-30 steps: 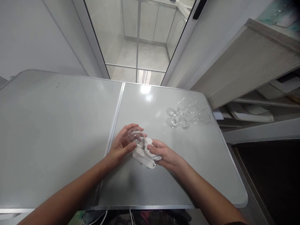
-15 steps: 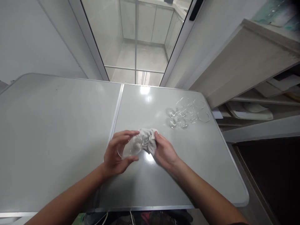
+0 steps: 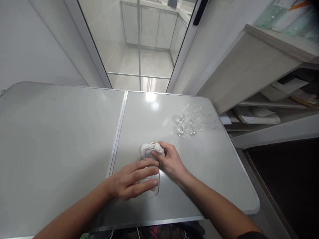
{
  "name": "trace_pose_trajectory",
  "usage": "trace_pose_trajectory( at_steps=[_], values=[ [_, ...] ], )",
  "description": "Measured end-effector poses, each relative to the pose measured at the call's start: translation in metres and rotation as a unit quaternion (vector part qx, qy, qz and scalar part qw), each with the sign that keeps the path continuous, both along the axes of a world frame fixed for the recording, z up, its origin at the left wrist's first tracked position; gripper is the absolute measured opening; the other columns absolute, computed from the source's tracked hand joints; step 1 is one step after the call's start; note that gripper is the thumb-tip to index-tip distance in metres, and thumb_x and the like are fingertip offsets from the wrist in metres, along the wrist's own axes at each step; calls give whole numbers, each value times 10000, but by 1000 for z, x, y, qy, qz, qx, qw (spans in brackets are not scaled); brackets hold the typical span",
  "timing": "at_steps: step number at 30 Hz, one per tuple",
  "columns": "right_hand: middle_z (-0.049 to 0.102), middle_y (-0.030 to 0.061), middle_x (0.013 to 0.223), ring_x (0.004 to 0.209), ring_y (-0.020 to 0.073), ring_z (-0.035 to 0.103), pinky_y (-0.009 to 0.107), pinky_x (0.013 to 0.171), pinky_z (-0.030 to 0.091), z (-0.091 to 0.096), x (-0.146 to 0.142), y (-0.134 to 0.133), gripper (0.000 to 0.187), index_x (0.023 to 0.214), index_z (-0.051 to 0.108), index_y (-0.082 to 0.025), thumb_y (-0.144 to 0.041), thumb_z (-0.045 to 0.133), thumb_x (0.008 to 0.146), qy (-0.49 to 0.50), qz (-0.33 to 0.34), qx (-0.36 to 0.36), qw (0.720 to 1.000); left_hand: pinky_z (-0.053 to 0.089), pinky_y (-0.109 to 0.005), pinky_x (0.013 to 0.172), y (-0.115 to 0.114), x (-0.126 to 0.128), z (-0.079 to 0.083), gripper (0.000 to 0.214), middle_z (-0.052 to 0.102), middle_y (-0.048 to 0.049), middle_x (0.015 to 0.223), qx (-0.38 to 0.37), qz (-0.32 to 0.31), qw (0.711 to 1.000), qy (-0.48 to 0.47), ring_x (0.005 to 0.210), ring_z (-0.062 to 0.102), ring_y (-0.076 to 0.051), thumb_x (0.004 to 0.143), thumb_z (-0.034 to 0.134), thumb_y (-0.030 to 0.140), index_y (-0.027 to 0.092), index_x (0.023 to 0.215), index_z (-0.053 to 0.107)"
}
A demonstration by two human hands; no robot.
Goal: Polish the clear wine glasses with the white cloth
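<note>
A clear stemmed glass (image 3: 150, 194) is held over the table, tilted with its rim toward me. My left hand (image 3: 136, 177) wraps round the bowl, fingers across its top side. At the foot end, my right hand (image 3: 168, 158) pinches a white cloth (image 3: 147, 148) against the glass. The cloth covers part of the foot and stem, so those show only in part.
Several clear stemmed glasses (image 3: 191, 124) stand close together at the right rear of the pale table (image 3: 62, 139). A metal seam (image 3: 117, 132) crosses the tabletop. Shelves (image 3: 259, 106) rise on the right, and a glass door (image 3: 139, 59) lies beyond the far edge.
The glass has swung so its rim points toward me instead of left. My left hand now lies over the bowl, and my right hand has moved the cloth to the foot.
</note>
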State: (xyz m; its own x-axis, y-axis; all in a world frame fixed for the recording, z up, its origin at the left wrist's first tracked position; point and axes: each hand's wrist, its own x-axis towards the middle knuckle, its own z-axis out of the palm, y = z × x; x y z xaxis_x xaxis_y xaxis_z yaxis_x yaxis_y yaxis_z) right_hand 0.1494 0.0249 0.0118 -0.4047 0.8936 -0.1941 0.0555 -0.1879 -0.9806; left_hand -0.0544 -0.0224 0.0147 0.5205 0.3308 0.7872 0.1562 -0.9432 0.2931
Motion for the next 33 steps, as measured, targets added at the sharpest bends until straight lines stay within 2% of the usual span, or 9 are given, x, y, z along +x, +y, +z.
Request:
trace_pose_trajectory(
  at_steps=[3,6,7,10,13,17,20,24,33],
  values=[
    [569,-18,728,688,150,523,260,648,423,3,3,3,212,800,647,-182,-368,673,897,-101,-70,84,989,641,-518,980,-4,1,0,475,683,-174,1269,-50,45,997,-34,1290,640,-333,891,739,130,156,1336,574],
    [571,20,860,778,167,551,282,736,461,10,12,7,104,761,627,-187,-239,622,850,-198,-122,230,945,621,-519,1002,-4,-1,-4,704,637,-169,1342,-130,145,977,-85,1240,664,-311,835,815,174,219,1456,486],
    [589,40,949,822,173,569,287,773,472,13,15,8,43,808,651,-184,-187,608,814,-221,-103,278,929,612,-524,1010,-2,-2,-6,741,637,-161,1340,-150,176,968,-101,1229,666,-308,815,835,177,236,1463,480],
    [614,56,1204,806,149,599,274,748,480,21,18,5,344,1071,691,-217,-121,570,764,-271,82,372,884,613,-520,988,5,-3,-12,773,637,-139,1338,-209,230,937,-160,1207,673,-306,793,855,183,271,1456,468],
    [563,59,1412,763,143,620,286,676,472,23,12,-5,458,1274,636,-281,-179,558,834,-352,237,416,804,628,-495,950,12,-2,-18,781,613,-151,1383,-255,230,917,-204,1191,684,-306,790,867,230,259,1451,452],
    [635,85,1295,752,179,644,311,642,475,19,-2,-19,319,1188,664,-225,-215,564,885,-447,291,420,734,619,-493,963,12,2,-26,786,615,-165,1396,-282,200,918,-195,1212,677,-313,778,877,232,250,1440,456],
    [666,97,1225,802,211,662,323,663,494,18,-8,-25,254,1129,673,-206,-203,582,892,-478,286,409,723,585,-530,1017,12,4,-30,773,568,-184,1464,-296,178,923,-168,1281,639,-330,804,859,266,265,1453,440],
    [666,157,1256,839,236,676,331,665,518,26,-4,-29,372,1284,608,-176,-140,509,928,-536,248,369,717,503,-595,1099,16,0,-29,755,394,-209,1604,-296,193,925,-140,1443,479,-379,844,807,443,274,1473,424],
    [523,171,1547,956,264,726,356,735,570,23,88,-44,646,1541,441,-213,-95,453,905,-669,138,219,697,595,-479,946,19,-5,-27,439,530,-153,1394,-284,235,925,-91,1400,481,-329,950,667,332,273,1354,508]
  ],
)
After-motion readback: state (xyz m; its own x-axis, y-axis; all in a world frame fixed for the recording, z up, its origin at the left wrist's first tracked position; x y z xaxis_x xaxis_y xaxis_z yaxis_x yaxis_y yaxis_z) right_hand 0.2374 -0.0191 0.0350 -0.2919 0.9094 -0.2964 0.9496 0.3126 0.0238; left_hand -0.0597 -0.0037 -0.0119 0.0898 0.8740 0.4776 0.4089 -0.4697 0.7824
